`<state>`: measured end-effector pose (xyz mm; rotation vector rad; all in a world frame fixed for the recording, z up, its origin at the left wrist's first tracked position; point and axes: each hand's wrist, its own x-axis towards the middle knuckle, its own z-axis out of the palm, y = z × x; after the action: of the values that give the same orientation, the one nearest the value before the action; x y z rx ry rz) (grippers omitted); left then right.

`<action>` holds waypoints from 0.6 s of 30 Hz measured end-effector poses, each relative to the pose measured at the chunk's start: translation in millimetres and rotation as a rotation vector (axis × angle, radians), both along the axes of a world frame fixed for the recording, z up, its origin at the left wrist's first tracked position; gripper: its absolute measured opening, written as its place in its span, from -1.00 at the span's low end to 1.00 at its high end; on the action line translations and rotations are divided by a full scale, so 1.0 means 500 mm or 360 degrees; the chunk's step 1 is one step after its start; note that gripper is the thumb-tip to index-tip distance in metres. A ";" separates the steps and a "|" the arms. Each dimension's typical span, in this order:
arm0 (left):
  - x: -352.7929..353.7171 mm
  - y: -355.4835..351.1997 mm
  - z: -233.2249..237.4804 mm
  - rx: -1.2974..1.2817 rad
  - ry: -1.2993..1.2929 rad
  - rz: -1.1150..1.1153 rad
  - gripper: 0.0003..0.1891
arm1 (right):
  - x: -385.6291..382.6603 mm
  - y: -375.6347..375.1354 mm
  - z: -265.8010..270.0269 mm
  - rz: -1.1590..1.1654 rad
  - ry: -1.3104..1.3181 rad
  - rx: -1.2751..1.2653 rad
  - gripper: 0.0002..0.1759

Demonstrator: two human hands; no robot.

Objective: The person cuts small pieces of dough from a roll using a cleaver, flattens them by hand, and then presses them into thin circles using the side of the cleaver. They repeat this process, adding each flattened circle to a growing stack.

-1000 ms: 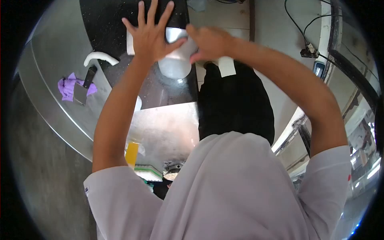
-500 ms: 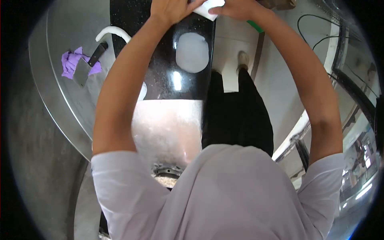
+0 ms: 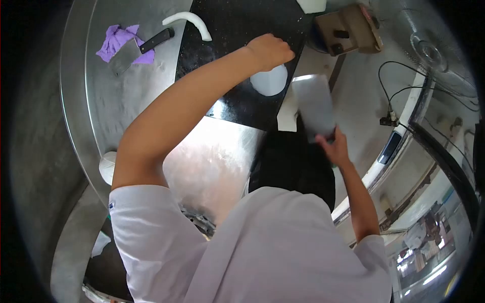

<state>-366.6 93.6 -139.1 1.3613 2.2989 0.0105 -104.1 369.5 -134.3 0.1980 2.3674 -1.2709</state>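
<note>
My right hand grips the dark handle of a cleaver, its wide silver blade slightly blurred and raised past the right edge of the black worktop. Over that worktop, my left hand is closed with curled fingers; whatever they may hold is hidden. Just below it lies a flat round white piece, perhaps dough. A curved white strip rests at the worktop's left edge. At the top edge of the view sits another white piece, partly cut off.
A second dark-handled blade lies on a purple cloth on the steel table at left. A brown box-like object stands at upper right. Cables and a fan are farther right.
Both hands were together on a white piece at the top. My left hand has drawn back near the round piece; my right hand has moved down and right and now holds a cleaver.
</note>
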 end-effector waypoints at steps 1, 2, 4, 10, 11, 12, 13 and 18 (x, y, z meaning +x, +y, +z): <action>-0.001 0.007 0.006 0.0013 0.0030 0.0003 -0.76 | -0.051 0.005 0.021 0.0015 0.0014 0.0156 -0.43; 0.001 0.011 0.016 -0.0015 0.0125 -0.0058 -0.83 | -0.112 0.008 0.030 0.0032 0.0030 0.0311 -0.45; 0.004 0.011 0.017 -0.0050 0.0244 -0.0100 -0.89 | -0.219 0.016 -0.009 0.0009 0.0356 0.0154 -0.47; 0.001 -0.022 0.027 0.0270 -0.0193 0.0119 -0.91 | -0.401 -0.073 -0.055 0.0473 0.0361 0.0034 -0.43; -0.001 -0.026 0.015 0.0352 -0.0181 0.0096 -0.88 | -0.376 -0.096 -0.082 0.0614 0.0252 0.0033 -0.40; 0.000 -0.033 0.025 0.0336 -0.0261 0.0098 -0.81 | -0.325 -0.124 -0.104 0.0621 0.0268 -0.0099 -0.37; 0.012 -0.042 0.039 0.0485 -0.0283 0.0117 -0.78 | -0.261 -0.138 -0.113 0.0628 0.0286 -0.0231 -0.35; 0.059 -0.123 0.097 0.0496 -0.0595 0.0660 -0.72 | -0.080 -0.131 -0.026 0.0759 -0.0011 0.0133 -0.20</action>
<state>-337.3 32.3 -90.8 0.8893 2.2642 0.7183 -144.2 304.1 -147.3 -0.3203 2.2743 -0.9406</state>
